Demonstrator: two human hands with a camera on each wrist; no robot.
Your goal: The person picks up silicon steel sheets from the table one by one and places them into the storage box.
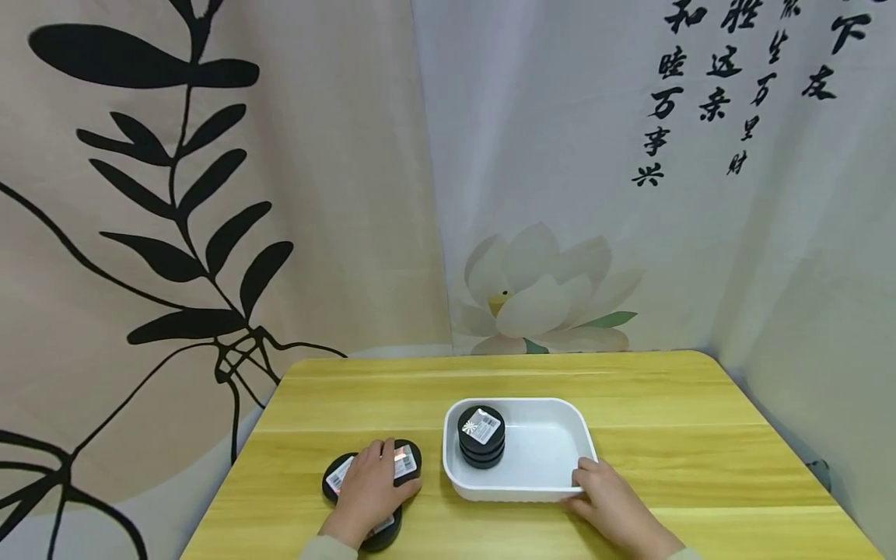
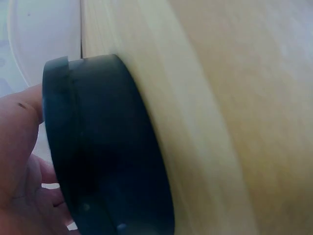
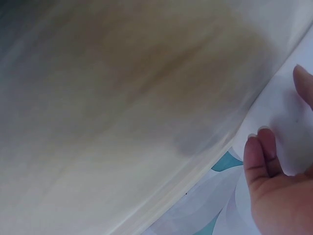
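Note:
Several black round jars with white barcode labels lie on the table left of a white tray (image 1: pixel 546 494). My left hand (image 1: pixel 371 494) reaches over them, thumb and fingers around the right-hand jar (image 1: pixel 406 460). Another jar (image 1: pixel 337 476) shows left of the fingers, and a third jar (image 1: pixel 385 537) lies by the wrist, partly covered. In the left wrist view a black jar (image 2: pixel 107 147) fills the middle, with the left hand behind it. My right hand (image 1: pixel 612 502) pinches the tray's front right corner, fingers over the rim. In the tray's left part stands a stack of black jars (image 1: pixel 481 437).
The wooden table (image 1: pixel 700 451) has a curtain (image 1: pixel 350 194) behind it, printed with black leaves, a lotus and writing. The tray's right part shows its bare white floor.

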